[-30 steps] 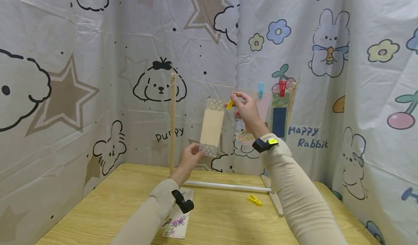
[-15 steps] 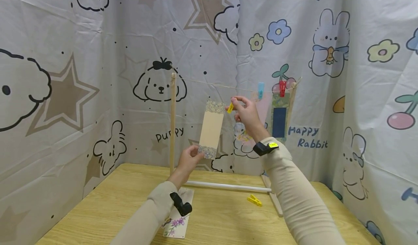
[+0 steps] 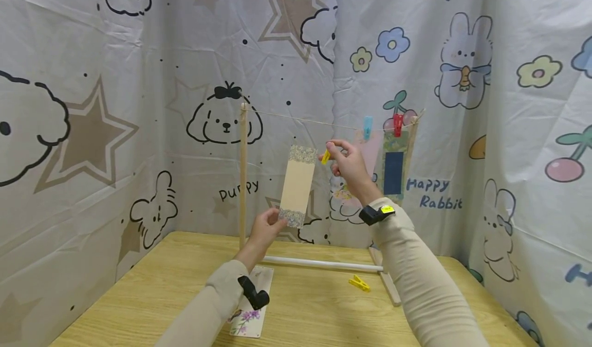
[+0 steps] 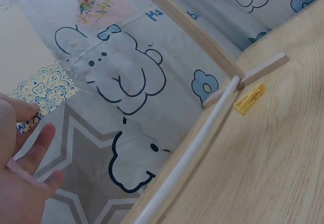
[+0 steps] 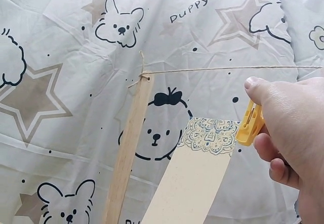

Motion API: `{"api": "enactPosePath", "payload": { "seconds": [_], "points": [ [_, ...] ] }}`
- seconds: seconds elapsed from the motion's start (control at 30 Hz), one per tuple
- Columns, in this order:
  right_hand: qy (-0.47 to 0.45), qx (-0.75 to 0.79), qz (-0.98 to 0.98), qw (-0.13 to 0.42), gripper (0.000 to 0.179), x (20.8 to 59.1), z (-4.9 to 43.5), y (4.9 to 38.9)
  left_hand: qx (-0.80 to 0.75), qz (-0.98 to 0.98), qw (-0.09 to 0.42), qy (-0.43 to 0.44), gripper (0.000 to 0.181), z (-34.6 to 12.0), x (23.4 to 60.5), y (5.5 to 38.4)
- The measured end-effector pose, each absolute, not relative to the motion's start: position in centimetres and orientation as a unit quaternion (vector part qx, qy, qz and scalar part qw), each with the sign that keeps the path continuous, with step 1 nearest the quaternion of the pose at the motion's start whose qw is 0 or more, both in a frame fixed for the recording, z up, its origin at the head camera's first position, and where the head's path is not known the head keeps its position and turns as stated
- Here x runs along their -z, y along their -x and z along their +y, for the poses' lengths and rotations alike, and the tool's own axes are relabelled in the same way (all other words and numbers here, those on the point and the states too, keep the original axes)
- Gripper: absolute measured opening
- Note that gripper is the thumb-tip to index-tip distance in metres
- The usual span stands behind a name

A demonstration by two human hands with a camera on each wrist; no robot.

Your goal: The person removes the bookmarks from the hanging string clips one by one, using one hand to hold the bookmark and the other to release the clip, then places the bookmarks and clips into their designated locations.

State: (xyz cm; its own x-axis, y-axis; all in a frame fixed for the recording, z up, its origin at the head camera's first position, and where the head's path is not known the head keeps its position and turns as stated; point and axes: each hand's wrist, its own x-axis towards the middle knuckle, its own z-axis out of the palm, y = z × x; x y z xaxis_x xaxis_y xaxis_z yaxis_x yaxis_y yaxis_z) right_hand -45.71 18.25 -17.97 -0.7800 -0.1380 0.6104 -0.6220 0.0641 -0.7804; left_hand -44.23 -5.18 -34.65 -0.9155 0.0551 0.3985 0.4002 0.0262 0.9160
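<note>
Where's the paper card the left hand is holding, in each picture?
Head: the card, near the middle.
Left wrist: the card, at the left edge, partly cut off.
Right wrist: the card, low, just right of the middle.
Shared landmark: the right hand, in all three.

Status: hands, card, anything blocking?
Left hand holds card, low end. Right hand pinches yellow clip. Card below string, not hung. No obstruction visible between them.

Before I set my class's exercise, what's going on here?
A person's left hand holds a cream rectangular card with patterned ends by its lower end, below a beige string. The right hand pinches a yellow plastic clothespin beside the card's upper end; the card isn't clipped yet. Farther right, a light-blue plastic clip holds a pink card on the string, and a red clip a green-framed navy card.
</note>
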Motion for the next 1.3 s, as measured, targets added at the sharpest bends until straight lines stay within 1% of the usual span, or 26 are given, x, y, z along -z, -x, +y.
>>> {"api": "enactPosePath", "payload": {
  "seconds": [0.07,0.3,0.47,0.63,0.73,0.83,1.03,1.17,1.3],
  "points": [
    [-0.270,-0.629,-0.705,0.187,0.045,18.1,18.2,45.7,0.680,-0.706,0.123,0.158,0.029,-5.2,34.8,44.2],
    [-0.273,-0.630,-0.706,0.174,0.046,18.4,18.2,45.6,0.668,-0.717,0.124,0.154,0.033,-5.2,35.1,43.9],
    [-0.270,-0.628,-0.708,0.179,0.043,18.6,18.4,45.4,0.666,-0.719,0.125,0.157,0.036,-5.2,35.3,43.7],
    [-0.272,-0.625,-0.708,0.184,0.041,19.0,18.7,45.3,0.672,-0.712,0.124,0.162,0.031,-5.5,35.7,43.4],
    [-0.275,-0.621,-0.711,0.182,0.041,19.3,18.8,45.3,0.672,-0.712,0.125,0.161,0.025,-5.7,35.9,43.2],
    [-0.277,-0.620,-0.713,0.175,0.041,19.6,18.9,45.2,0.675,-0.710,0.123,0.161,0.024,-5.9,36.0,42.9],
    [-0.275,-0.630,-0.709,0.157,0.044,20.4,19.0,45.1,0.685,-0.702,0.120,0.153,0.030,-6.2,36.5,42.7],
    [-0.277,-0.650,-0.691,0.151,0.044,20.6,19.0,45.1,0.692,-0.696,0.117,0.148,0.038,-6.3,36.9,42.7],
    [-0.286,-0.651,-0.688,0.147,0.044,20.8,18.8,45.0,0.695,-0.694,0.116,0.146,0.038,-6.6,37.0,42.7]
  ]
}}
